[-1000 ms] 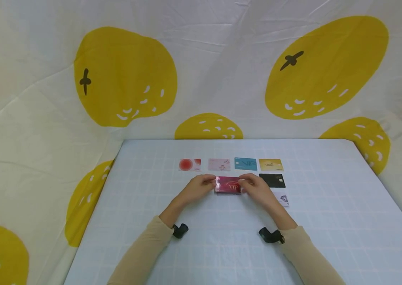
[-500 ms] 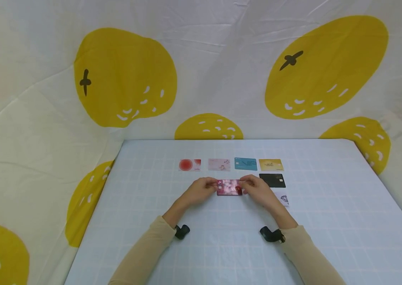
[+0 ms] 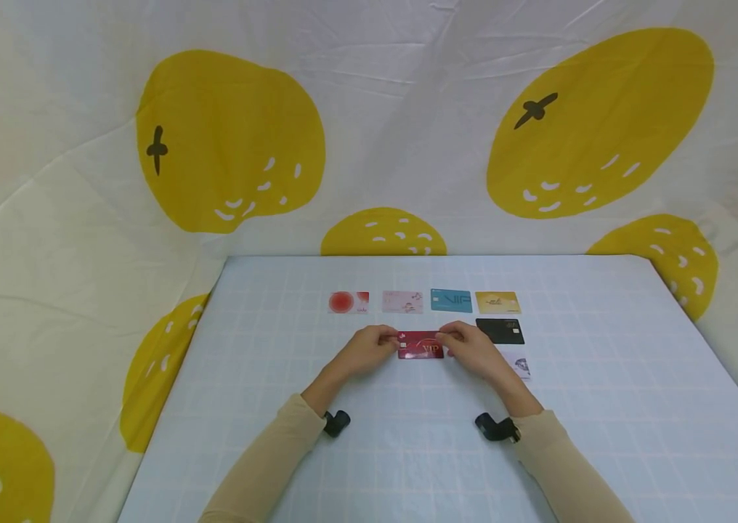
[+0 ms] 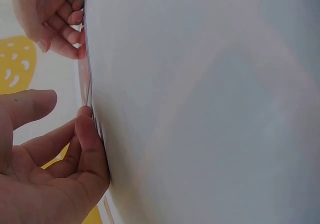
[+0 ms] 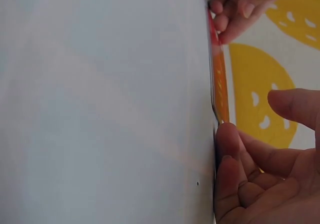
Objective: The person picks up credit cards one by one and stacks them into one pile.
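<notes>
A red VIP card (image 3: pixel 420 346) with a small chip lies between my hands in the head view, its lettering upright. My left hand (image 3: pixel 364 350) holds its left end by the fingertips. My right hand (image 3: pixel 476 351) holds the other end, one fingertip covering a corner. Both wrist views show the card almost edge-on, as a thin strip (image 5: pixel 220 83) very close to the table. There the curled fingers (image 4: pixel 90 136) meet its ends, and each hand keeps one digit raised away from it. Whether the card rests fully flat cannot be told.
Behind the hands lie a red-circle card (image 3: pixel 349 303), a pale pink card (image 3: pixel 402 302), a teal VIP card (image 3: pixel 451 301) and a gold card (image 3: pixel 497 302). Below the gold one are a black card (image 3: pixel 500 331) and a white card (image 3: pixel 521 366), partly hidden by my right hand.
The red card has shifted slightly nearer to me, with my left hand following. Its face flashed with glare half a second ago and now reads clearly; the lettering looked inverted before.
</notes>
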Demonstrator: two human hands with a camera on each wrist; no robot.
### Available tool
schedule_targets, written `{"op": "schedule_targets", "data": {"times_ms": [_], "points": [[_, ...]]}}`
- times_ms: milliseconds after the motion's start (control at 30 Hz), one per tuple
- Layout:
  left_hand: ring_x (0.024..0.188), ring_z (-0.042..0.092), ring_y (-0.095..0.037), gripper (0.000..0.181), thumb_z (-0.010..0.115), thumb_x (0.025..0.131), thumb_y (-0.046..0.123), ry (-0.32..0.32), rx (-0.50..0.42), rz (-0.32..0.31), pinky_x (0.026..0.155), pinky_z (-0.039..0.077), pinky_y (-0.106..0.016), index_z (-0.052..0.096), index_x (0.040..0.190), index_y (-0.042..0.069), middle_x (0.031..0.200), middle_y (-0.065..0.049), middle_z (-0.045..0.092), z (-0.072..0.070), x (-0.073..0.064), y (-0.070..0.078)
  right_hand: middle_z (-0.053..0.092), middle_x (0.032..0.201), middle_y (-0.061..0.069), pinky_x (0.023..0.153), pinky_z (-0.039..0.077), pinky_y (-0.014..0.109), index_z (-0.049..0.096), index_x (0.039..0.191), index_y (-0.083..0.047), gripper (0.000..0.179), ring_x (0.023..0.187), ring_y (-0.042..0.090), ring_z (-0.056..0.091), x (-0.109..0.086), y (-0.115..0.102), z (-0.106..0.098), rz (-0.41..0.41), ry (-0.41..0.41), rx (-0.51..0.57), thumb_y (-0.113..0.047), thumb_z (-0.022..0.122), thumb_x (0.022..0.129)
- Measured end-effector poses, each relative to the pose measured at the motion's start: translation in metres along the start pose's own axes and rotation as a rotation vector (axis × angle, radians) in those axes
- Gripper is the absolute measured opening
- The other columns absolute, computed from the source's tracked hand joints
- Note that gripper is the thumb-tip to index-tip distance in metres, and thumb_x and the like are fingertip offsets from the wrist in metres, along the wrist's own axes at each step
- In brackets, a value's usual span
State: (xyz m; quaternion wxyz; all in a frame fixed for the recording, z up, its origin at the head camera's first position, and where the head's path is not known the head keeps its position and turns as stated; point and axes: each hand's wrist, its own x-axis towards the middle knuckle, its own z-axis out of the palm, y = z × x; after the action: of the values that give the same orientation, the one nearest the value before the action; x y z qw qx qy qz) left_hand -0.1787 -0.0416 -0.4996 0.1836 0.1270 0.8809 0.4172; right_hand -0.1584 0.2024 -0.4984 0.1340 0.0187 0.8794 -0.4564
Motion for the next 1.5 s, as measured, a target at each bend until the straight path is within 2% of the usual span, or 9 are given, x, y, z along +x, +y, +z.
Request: {"op": "schedule_targets", "data": {"times_ms": [233,533,800,1167,1500], "points": [[0.097,0.057,-0.02,0.036,0.062,0.1,0.026,0.002,0.017,-0.006,0.09,0.052,-0.039,0.066,0.13,0.007,0.117,-0.005,0.066,-0.0003,-0.0012,0.0029,0.065,0.118,0.011,0.081,0.052,0.035,0.063,0.126,-0.007,0.039,0.092,0.023,0.061,-0.001,-0.0012,0.0009,0.006,0.005,-0.008,-0.036,0.061,0.1],[0.096,0.058,-0.02,0.038,0.063,0.099,0.027,0.012,0.018,0.02,0.088,0.052,-0.039,0.065,0.13,0.005,0.117,-0.007,0.067,-0.0013,-0.0007,0.0032,0.066,0.114,0.01,0.079,0.052,0.036,0.064,0.125,-0.004,0.039,0.089,0.022,0.06,-0.0044,-0.0043,-0.0015,-0.041,0.011,-0.025,-0.034,0.061,0.1],[0.096,0.058,-0.02,0.039,0.064,0.099,0.028,0.033,0.009,0.017,0.088,0.053,-0.04,0.065,0.131,0.005,0.116,-0.006,0.067,-0.0023,-0.0007,0.0025,0.066,0.117,0.01,0.081,0.053,0.038,0.063,0.126,-0.006,0.04,0.09,0.022,0.061,-0.0017,-0.0043,-0.0007,-0.034,0.018,-0.038,-0.036,0.06,0.1],[0.097,0.057,-0.021,0.041,0.064,0.098,0.029,0.023,0.012,0.005,0.088,0.052,-0.039,0.065,0.131,0.006,0.118,-0.007,0.066,-0.0012,0.0001,0.0001,0.066,0.117,0.011,0.082,0.053,0.038,0.063,0.127,-0.005,0.041,0.09,0.023,0.061,-0.0027,-0.0042,0.0001,-0.017,0.016,-0.026,-0.035,0.06,0.101],[0.096,0.058,-0.02,0.042,0.064,0.098,0.032,0.011,-0.014,0.002,0.088,0.052,-0.039,0.064,0.132,0.006,0.114,-0.004,0.066,-0.0003,-0.0009,-0.0005,0.066,0.117,0.012,0.081,0.053,0.038,0.063,0.127,-0.005,0.041,0.091,0.023,0.061,-0.0039,-0.0032,0.0004,-0.016,0.014,-0.023,-0.037,0.06,0.101]]}}
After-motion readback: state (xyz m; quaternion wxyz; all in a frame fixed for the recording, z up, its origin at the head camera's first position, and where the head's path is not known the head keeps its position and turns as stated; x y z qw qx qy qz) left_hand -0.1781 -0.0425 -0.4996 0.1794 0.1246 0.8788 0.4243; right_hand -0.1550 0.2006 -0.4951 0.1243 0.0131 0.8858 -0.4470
